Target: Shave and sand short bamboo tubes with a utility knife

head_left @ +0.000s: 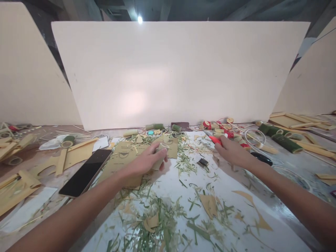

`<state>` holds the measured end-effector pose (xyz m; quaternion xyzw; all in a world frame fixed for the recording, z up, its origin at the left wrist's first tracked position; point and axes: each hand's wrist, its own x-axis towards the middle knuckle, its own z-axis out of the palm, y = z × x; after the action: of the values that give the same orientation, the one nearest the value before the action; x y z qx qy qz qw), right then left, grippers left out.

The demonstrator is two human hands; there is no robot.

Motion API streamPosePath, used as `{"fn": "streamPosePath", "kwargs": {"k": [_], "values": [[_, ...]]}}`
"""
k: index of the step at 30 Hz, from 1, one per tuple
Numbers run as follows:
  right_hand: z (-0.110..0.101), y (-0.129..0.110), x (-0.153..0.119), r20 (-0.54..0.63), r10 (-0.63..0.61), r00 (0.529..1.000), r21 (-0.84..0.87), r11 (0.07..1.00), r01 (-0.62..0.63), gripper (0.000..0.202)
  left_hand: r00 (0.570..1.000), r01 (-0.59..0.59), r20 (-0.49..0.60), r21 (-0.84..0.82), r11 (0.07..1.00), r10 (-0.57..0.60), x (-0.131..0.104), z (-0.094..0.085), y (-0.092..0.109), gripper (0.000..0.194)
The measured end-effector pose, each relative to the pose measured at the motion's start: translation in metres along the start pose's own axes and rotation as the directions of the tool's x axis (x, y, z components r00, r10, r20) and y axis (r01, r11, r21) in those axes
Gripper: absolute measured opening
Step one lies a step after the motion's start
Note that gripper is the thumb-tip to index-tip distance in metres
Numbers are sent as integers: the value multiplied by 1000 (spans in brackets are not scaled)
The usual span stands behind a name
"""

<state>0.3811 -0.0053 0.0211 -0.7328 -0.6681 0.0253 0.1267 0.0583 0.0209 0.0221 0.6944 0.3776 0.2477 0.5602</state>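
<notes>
My left hand (149, 159) is closed round a short, pale bamboo tube (159, 161), its open end facing up, over a printed brown cardboard sheet (119, 164). Over on the right, my right hand (232, 149) grips a red-handled knife (215, 140) with its grey tip pointing away to the upper left. Green and tan bamboo shavings (152, 220) lie scattered over the white sheet (181, 196) beneath both hands. A small dark block (203, 162) rests between the hands.
A phone (86, 171) lies left of my left forearm, near cut cardboard (75, 157). Green bamboo tubes (287, 143) sit at the right, beside a black rounded object (261, 158). Red-wrapped pieces (229, 134) lie beyond my right hand. A white panel (181, 73) stands behind.
</notes>
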Motion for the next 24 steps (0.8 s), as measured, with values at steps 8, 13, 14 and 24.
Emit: {"fn": "streamPosePath", "kwargs": {"k": [8, 13, 14, 24], "values": [[9, -80, -17, 76, -462, 884, 192, 876, 442, 39, 965, -86, -204, 350, 933, 165, -5, -6, -8, 48], [29, -101, -4, 22, -557, 830, 178, 819, 545, 36, 965, -139, -116, 530, 837, 234, -2, -18, -11, 37], [33, -101, -1, 19, -573, 819, 180, 808, 561, 35, 965, -141, -108, 557, 819, 240, 0, -20, -14, 38], [54, -95, 3, -119, -384, 916, 587, 716, 377, 33, 961, -78, -154, 644, 761, 230, 15, -20, -33, 43]]}}
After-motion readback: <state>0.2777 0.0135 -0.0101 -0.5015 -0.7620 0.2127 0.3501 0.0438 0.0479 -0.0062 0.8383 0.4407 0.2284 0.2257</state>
